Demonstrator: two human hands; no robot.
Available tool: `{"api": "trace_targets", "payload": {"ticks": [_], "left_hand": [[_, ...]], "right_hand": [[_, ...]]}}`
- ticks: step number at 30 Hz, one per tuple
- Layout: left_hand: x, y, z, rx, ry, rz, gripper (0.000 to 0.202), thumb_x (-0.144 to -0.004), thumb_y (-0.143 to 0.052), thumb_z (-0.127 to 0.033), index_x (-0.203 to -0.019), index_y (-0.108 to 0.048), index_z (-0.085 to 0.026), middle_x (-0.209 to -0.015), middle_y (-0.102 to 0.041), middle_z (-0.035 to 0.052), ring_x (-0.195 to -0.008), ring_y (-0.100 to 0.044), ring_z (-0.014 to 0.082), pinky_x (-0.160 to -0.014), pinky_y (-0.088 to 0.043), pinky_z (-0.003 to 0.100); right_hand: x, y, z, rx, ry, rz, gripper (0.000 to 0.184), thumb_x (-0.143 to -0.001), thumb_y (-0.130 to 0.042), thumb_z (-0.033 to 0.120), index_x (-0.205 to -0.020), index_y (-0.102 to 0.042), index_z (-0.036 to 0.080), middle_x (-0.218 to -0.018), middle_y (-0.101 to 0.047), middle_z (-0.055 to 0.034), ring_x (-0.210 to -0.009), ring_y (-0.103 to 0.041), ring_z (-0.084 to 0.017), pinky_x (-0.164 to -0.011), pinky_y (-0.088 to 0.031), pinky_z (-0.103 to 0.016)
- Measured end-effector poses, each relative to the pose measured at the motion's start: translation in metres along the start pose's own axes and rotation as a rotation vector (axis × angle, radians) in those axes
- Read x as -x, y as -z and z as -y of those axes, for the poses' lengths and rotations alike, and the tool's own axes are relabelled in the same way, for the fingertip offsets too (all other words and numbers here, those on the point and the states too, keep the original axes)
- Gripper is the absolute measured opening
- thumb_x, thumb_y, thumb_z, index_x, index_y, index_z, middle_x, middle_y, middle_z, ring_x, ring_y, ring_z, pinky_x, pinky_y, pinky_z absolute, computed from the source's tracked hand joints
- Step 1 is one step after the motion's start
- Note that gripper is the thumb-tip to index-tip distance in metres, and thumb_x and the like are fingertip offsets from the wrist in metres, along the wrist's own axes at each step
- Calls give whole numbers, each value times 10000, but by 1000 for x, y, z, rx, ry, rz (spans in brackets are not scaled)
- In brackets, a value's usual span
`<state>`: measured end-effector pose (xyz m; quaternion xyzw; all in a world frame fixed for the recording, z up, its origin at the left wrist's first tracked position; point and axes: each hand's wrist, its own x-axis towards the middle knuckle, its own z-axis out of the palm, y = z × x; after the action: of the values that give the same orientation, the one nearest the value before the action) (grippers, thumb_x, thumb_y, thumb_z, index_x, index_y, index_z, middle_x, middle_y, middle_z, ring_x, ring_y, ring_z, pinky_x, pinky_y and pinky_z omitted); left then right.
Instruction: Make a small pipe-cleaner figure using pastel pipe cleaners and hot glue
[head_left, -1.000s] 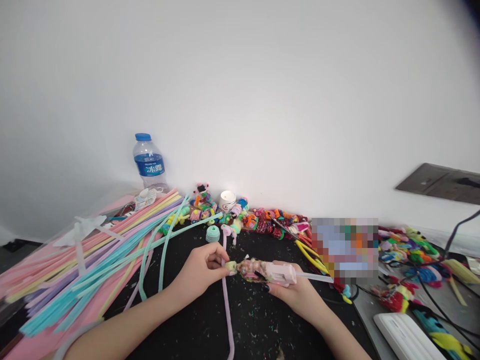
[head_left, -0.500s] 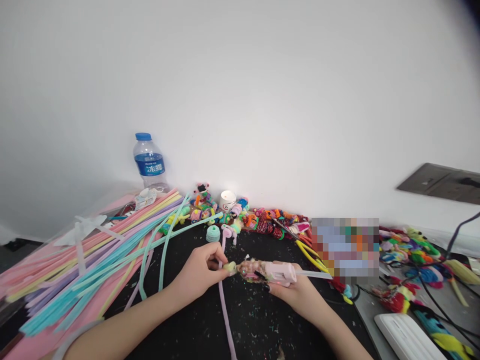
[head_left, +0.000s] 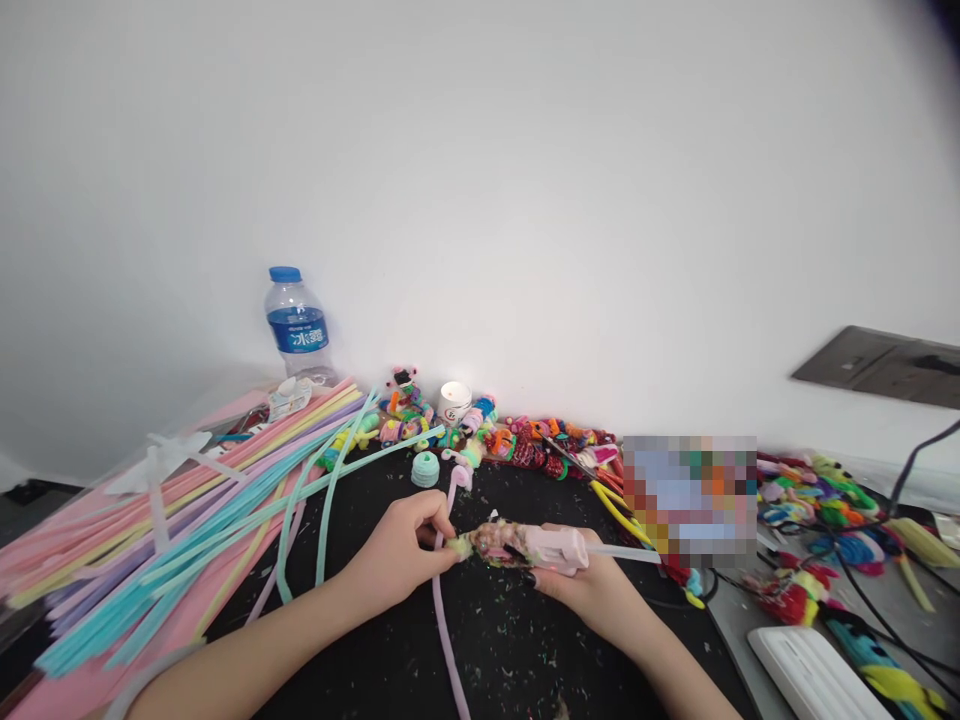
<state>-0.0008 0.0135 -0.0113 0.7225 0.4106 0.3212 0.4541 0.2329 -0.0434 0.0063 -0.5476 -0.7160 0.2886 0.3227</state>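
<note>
My right hand (head_left: 574, 575) is wrapped round a pink hot glue gun (head_left: 555, 548), with a clear glue stick (head_left: 622, 552) poking out of its back end. Fuzz and dried glue cover the gun's front. Between thumb and fingers, my left hand (head_left: 412, 535) pinches a small pale yellow-green fuzzy piece (head_left: 463, 546) right at the gun's nozzle; the fingers hide part of it. A lilac pipe cleaner (head_left: 444, 630) passes under my left fingertips, its far end curled into a coil. Beyond them a mint-green coiled ball (head_left: 425, 469) rests on the black mat (head_left: 510, 640).
Bundles of pastel pipe cleaners (head_left: 187, 520) fill the left side, with a water bottle (head_left: 298, 330) behind. A paper cup (head_left: 454, 401) and many colourful pipe-cleaner figures line the wall. At right lie a white power bank (head_left: 806, 675), dark cables and more figures.
The fuzzy piece now meets the nozzle more closely and looks partly turned. The lilac pipe cleaner's coiled end has shifted slightly to the right. Both hands hold nearly the same place.
</note>
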Motion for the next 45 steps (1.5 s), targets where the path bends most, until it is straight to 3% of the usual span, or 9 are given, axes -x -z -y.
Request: {"api": "trace_targets", "payload": {"ticks": [17,22,27,32,37,41,45], "left_hand": [[-1,1,1,2,21,14,151,-641,-587,-136,-610,-445,-176,-680,-512,-25,-605,-467,114,-554,-377,214],[-1,1,2,30,48,24,162,-648,-607,-157,-609,-451,-174,-664,-500,-31,-590,-452,109,-543,-366,215],[-3,1,4,79,69,25,176,-636,-617,-141,-612,-446,-173,-673,-505,-31,-593,-452,107,-551,-365,218],[-3,1,6,132,97,24,210,-639,-648,-181,-625,-439,-175,-672,-512,-32,-588,-440,104,-550,-357,219],[-3,1,7,156,98,16,213,-637,-647,-172,-618,-435,-175,-680,-511,-31,-594,-439,105,-553,-352,223],[-4,1,9,176,100,19,238,-637,-670,-197,-628,-433,-178,-679,-513,-32,-592,-438,105,-551,-350,225],[-4,1,9,215,109,24,227,-640,-658,-174,-628,-431,-178,-676,-513,-32,-589,-436,104,-551,-351,228]], "right_hand": [[0,1,-1,-18,7,48,182,-724,-650,347,-670,-653,173,-623,-593,-7,-580,-525,-166,-541,-437,-245],[-3,2,-1,-77,5,59,143,-750,-613,229,-855,-695,175,-780,-676,-28,-695,-588,-188,-639,-467,-261],[-3,4,1,-78,0,92,100,-730,-622,200,-788,-696,167,-746,-681,-19,-674,-586,-183,-624,-469,-257],[-4,5,4,-124,-7,93,172,-747,-609,193,-892,-701,174,-819,-698,-27,-714,-597,-189,-658,-475,-266],[-3,5,2,-109,-32,111,144,-729,-622,183,-847,-705,175,-793,-697,-22,-706,-603,-189,-651,-484,-265],[-3,6,2,-144,-25,121,236,-774,-600,216,-991,-690,183,-908,-703,-45,-798,-622,-214,-729,-491,-304],[-3,7,4,-126,-32,127,198,-756,-621,219,-930,-706,175,-872,-710,-44,-774,-632,-218,-713,-499,-301]]}}
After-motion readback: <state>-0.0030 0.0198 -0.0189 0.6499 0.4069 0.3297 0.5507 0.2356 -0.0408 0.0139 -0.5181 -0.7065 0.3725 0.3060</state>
